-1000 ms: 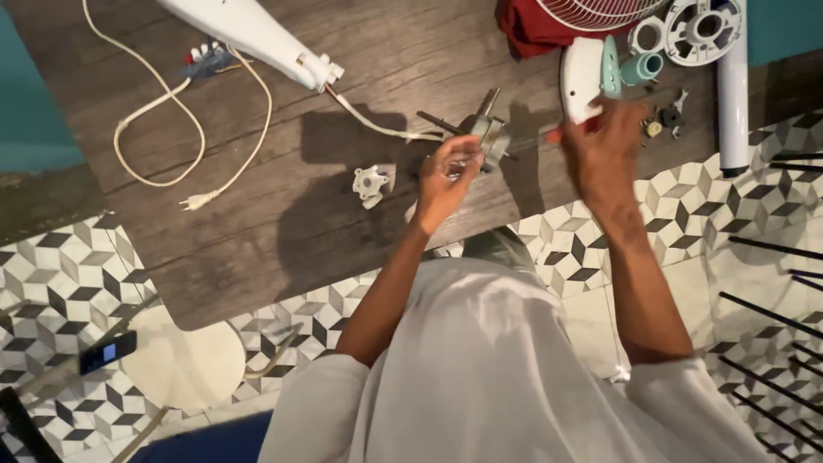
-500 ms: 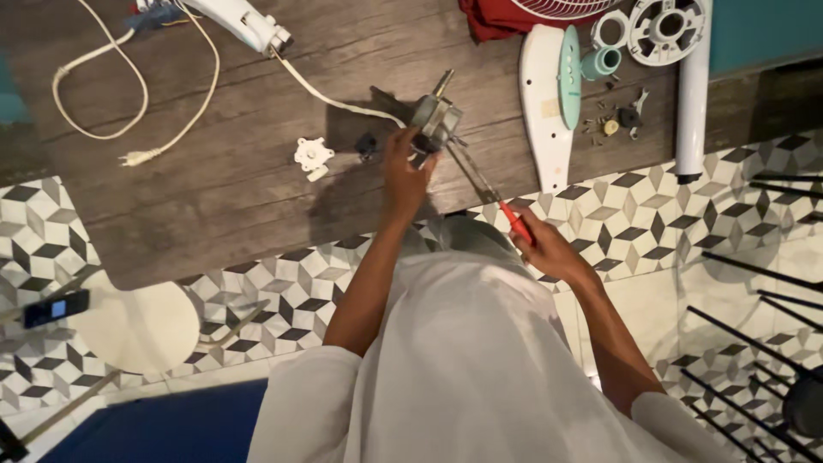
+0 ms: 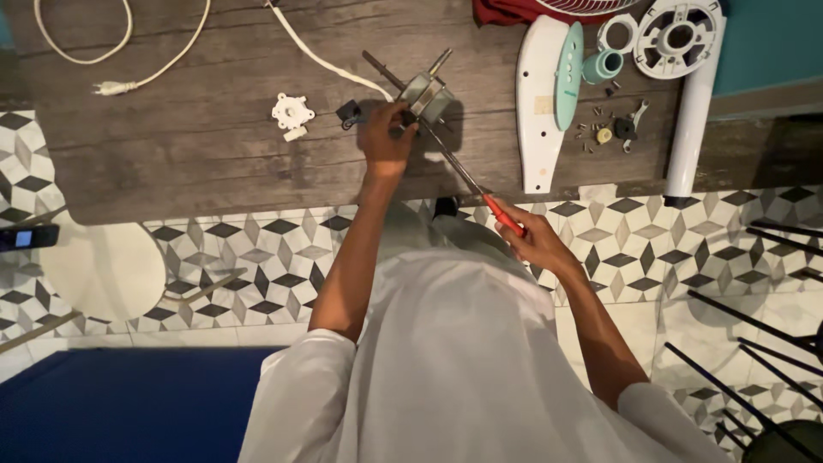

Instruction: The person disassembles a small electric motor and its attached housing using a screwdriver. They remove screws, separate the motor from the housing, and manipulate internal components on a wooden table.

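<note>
1. We see a dark wooden board surface (image 3: 214,163) across the top of the view, bordered below by a floor (image 3: 257,257) tiled in a grey-and-white geometric pattern.
2. On the wood lie:
   - a white power cable with plug (image 3: 111,87), at the left;
   - a small white plastic gear housing (image 3: 292,113);
   - a small fan motor with shaft (image 3: 424,93), near the centre;
   - a long white cover panel (image 3: 538,103) with a pale green strip (image 3: 567,77) on it;
   - a white tube (image 3: 690,111), at the right;
   - what we take to be loose screws and small fittings (image 3: 610,133), too small to identify.
3. On the floor, black rods (image 3: 754,321) lie at the right.
</note>
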